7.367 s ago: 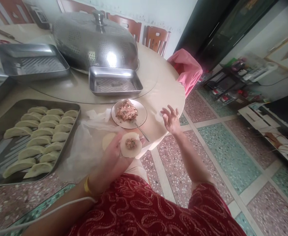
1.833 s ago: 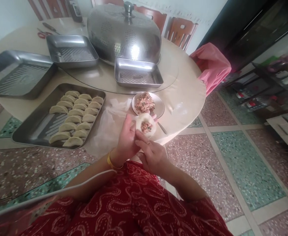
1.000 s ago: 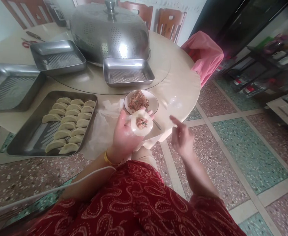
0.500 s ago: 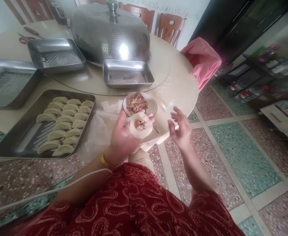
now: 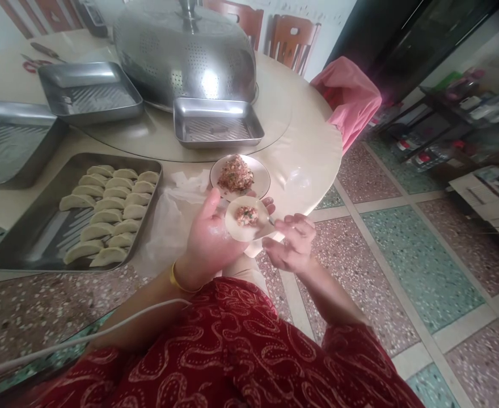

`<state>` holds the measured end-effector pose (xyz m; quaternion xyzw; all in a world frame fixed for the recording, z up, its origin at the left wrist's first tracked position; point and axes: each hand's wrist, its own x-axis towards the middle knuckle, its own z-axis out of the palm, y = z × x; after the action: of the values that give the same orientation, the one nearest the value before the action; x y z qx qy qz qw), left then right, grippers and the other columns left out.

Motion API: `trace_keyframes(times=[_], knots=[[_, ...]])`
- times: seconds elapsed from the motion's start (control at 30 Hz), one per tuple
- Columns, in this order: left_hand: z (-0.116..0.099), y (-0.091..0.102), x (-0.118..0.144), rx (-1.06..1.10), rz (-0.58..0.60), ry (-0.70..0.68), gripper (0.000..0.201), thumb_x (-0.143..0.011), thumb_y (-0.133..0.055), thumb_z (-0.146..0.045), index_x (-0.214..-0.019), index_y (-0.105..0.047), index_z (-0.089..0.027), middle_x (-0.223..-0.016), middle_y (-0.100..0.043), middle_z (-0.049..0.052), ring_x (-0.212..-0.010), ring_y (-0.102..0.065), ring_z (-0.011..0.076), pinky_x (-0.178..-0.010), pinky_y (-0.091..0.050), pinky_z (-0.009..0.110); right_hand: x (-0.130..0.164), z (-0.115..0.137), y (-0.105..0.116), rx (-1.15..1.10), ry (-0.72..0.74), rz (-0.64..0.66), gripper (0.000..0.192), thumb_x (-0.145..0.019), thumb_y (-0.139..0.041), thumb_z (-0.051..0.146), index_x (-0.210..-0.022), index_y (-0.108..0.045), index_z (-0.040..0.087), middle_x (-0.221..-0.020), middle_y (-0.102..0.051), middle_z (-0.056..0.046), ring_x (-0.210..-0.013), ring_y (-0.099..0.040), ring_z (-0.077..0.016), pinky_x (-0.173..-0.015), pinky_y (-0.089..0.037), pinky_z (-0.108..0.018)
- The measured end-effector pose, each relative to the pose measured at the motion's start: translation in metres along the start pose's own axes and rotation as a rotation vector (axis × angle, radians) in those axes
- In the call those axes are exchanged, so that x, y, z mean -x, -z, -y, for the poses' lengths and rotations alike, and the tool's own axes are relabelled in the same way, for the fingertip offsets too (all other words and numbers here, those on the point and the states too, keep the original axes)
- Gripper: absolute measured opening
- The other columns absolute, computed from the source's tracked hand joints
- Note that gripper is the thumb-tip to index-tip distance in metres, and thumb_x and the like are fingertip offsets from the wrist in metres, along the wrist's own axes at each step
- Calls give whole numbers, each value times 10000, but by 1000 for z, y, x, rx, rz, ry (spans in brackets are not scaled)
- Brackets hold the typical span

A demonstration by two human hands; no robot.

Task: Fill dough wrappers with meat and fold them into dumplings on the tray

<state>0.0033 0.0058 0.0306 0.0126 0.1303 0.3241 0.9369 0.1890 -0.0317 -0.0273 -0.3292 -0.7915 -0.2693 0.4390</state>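
Note:
On the palm of my left hand [image 5: 209, 238] lies a round dumpling wrapper [image 5: 235, 228], with a small mound of meat filling [image 5: 246, 215] at its middle. The thumb stands up beside it and the fingers support it from below. My right hand [image 5: 291, 241] is at the wrapper's right edge, fingers curled. A thin metal utensil [image 5: 271, 220] shows at its fingertips, mostly hidden. Just beyond the wrapper, a white plate [image 5: 263, 181] carries a heap of minced filling [image 5: 236, 173]. To the left, a metal tray [image 5: 32, 249] holds rows of folded dumplings [image 5: 109, 216].
Three more metal trays stand farther back: one at left [image 5: 11, 147], one behind it [image 5: 90, 93], one in the middle [image 5: 218, 124]. A large perforated steel dome [image 5: 185, 54] is behind them. Crumpled thin plastic [image 5: 168, 221] lies beside the dumpling tray. A white cable [image 5: 105, 328] crosses my left forearm.
My right hand has come left and down to the wrapper, its spread fingers now curled in by the utensil. My left hand stays nearly in place, still holding the wrapper and filling.

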Motion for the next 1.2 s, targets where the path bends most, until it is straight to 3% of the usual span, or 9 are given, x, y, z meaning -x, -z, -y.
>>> trace_keyframes(times=[0.23, 0.4, 0.5, 0.63, 0.77, 0.87, 1.03, 1.1, 1.2], knots=[[1, -2, 3, 11, -3, 2, 702, -932, -322, -644, -1393, -474, -136, -1345, -594, 170, -1333, -489, 328, -1075, -440, 469, 11, 26, 5, 14, 51, 242, 302, -865, -617, 271, -1135, -595, 404, -1256, -649, 77, -1370, -428, -197, -1202, -273, -534], [1, -4, 5, 10, -6, -28, 737, -943, -296, -636, -1412, -441, -87, -1334, -594, 202, -1326, -493, 332, -1067, -448, 468, 7, 29, 6, -42, -26, 175, 333, -872, -544, 204, -1157, -579, 373, -1327, -602, 93, -1443, -338, -134, -1285, -112, -434], [1, -3, 5, 17, 30, -14, 730, -951, -282, -628, -1428, -426, -96, -1334, -597, 191, -1330, -491, 327, -1080, -432, 474, 6, 29, 5, -46, -35, 227, 302, -866, -569, 237, -1147, -599, 346, -1362, -575, 69, -1471, -288, -159, -1288, -41, -427], [0, -2, 4, 25, 9, -24, 769, -944, -292, -635, -1470, -359, -77, -1313, -609, 198, -1324, -497, 331, -1043, -468, 461, 10, 27, 10, -32, 3, 201, 282, -850, -611, 224, -1090, -610, 371, -1331, -597, 95, -1433, -351, -146, -1287, -71, -413], [-1, -2, 2, 24, 20, -67, 778, -936, -349, -622, -1484, -338, -69, -1306, -611, 202, -1305, -517, 332, -984, -513, 427, 11, 31, 17, -95, -50, 99, 263, -883, -558, 190, -1063, -621, 371, -1199, -676, 106, -1319, -467, -137, -1226, -264, -400], [-1, 1, -1, 2, 51, -88, 706, -927, -367, -630, -1454, -409, -162, -1320, -608, 168, -1294, -523, 345, -970, -511, 472, 2, 42, 20, -484, -410, 96, 277, -937, -492, 222, -1172, -578, 341, -1145, -704, 54, -1149, -578, -147, -969, -509, -359], [-3, 9, -6, -95, 139, -92, 691, -924, -283, -673, -1385, -503, -207, -1331, -594, 159, -1243, -553, 379, -748, -569, 447, -19, 59, 24, -1425, -1308, 113, 186, -894, -563, 414, -1034, -589, 295, -1211, -691, -19, -868, -673, -154, -689, -566, -316], [-3, 11, -7, -121, 146, -95, 699, -925, -261, -679, -1384, -511, -215, -1333, -592, 154, -1224, -566, 380, -690, -567, 413, -25, 61, 25, -1627, -1491, 53, 207, -823, -647, 407, -974, -602, 273, -1234, -683, -24, -858, -664, -143, -657, -557, -281], [-3, 10, -6, -136, 106, -79, 700, -918, -263, -694, -1372, -528, -232, -1334, -597, 135, -1226, -561, 388, -738, -561, 445, -30, 62, 26, -1814, -1613, -42, 212, -782, -682, 337, -965, -609, 259, -1213, -695, -4, -868, -653, -114, -635, -537, -220]])
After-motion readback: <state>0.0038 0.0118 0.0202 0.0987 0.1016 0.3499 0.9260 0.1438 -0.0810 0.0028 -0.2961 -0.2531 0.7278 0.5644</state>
